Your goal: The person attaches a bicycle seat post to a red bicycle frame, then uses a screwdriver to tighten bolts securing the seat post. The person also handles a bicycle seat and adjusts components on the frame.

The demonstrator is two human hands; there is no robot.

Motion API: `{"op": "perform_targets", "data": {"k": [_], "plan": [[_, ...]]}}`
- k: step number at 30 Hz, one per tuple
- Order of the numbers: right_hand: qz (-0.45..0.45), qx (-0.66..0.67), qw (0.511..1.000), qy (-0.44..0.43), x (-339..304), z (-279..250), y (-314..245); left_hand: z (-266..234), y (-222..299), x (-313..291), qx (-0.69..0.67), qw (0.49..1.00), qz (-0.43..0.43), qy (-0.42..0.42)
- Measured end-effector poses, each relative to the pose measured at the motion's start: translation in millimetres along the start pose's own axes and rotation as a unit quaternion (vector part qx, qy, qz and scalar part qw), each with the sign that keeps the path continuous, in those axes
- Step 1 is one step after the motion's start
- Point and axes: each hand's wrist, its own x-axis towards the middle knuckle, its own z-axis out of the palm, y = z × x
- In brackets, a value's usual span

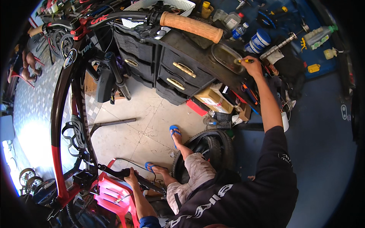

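My right hand (pixel 252 67) reaches out to the workbench with its fingers closed on a small yellow-and-dark handled tool (pixel 248 60). The tool's tip is over an oblong metal tray (pixel 218 51) with dull liquid-like content; its kind is too small to tell. Low on the left, my left hand (pixel 131 178) is closed around the end of a black crank arm (pixel 113 170). That crank belongs to a black-and-red mountain bike frame (pixel 57 125), which stands upright at my left. Its handlebar has a tan grip (pixel 192 26) near the tray.
Black drawers (pixel 182 72) stand beyond the bike. Bottles, a blue-and-white tub (pixel 258 41) and hand tools crowd the bench. Tyres (pixel 207 148) lie near my legs, cardboard boxes (pixel 215 100) under the bench. A pink plastic chair (pixel 114 195) stands beside the crank. Another person (pixel 30 62) sits far left.
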Motion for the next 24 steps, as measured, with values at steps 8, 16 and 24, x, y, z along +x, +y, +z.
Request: {"op": "perform_targets", "data": {"k": [8,16,24], "plan": [[0.090,0.100,0.990,0.034,10,9,-8,-2,2,0,-0.001,1.000,0.003,0.005],[0.219,0.241,0.945,-0.009,11,19,4,-7,1,0,0.013,1.000,0.007,0.002],[0.202,0.225,0.953,0.020,29,2,22,4,6,-7,-0.011,1.000,0.000,-0.005]]}}
